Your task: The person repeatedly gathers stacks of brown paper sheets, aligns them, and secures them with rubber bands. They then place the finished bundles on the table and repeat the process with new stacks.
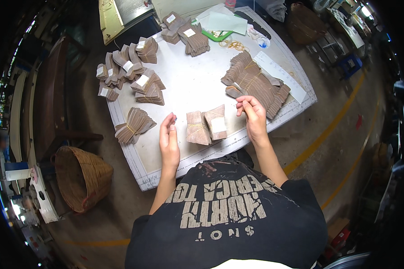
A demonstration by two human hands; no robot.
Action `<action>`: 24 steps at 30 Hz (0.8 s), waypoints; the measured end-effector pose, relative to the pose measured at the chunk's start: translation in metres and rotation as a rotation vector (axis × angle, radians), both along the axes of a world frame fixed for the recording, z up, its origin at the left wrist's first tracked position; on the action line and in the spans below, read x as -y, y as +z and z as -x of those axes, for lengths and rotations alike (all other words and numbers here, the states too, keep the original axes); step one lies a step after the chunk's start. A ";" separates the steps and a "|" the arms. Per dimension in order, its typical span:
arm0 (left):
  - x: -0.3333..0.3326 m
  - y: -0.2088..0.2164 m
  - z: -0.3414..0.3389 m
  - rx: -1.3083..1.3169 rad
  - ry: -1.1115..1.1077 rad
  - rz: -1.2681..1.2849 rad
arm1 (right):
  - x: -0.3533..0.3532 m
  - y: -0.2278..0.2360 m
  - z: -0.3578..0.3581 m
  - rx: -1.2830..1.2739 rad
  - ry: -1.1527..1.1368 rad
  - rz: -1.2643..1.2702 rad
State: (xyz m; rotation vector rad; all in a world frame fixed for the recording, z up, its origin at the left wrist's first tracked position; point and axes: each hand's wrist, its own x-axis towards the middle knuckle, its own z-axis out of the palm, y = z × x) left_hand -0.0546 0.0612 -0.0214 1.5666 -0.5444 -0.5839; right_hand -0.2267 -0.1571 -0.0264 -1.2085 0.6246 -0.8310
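Note:
Two small stacks of brown cut pieces stand side by side between my hands. The left stack (195, 127) has a thin yellowish band round it, and a white paper label lies on the right stack (217, 122). My left hand (169, 142) is upright just left of them, fingers stretched out and holding nothing. On the other side, my right hand (253, 117) is raised with bent fingers apart and nothing visible in them. Its fingertips are close to a large banded bundle of brown pieces (256, 83). Left of my left hand lies a fanned, banded bundle (133, 126).
Several labelled brown bundles (129, 67) sit at the table's left, others (194, 39) at the back. Yellow rubber bands (233, 45) lie near a green tray (217, 37) with papers. A white written sheet (283, 76) is at right. A wicker basket (96, 172) stands left of the table.

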 end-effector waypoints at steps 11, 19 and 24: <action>0.018 0.057 0.023 -0.167 -0.391 0.272 | -0.046 0.091 -0.006 0.131 0.707 -0.265; -0.008 0.053 -0.029 -0.703 -0.372 0.579 | 0.011 0.066 0.017 -0.026 0.623 0.044; -0.008 0.059 -0.033 -0.198 -0.324 0.162 | 0.019 0.053 0.016 -0.416 0.358 0.458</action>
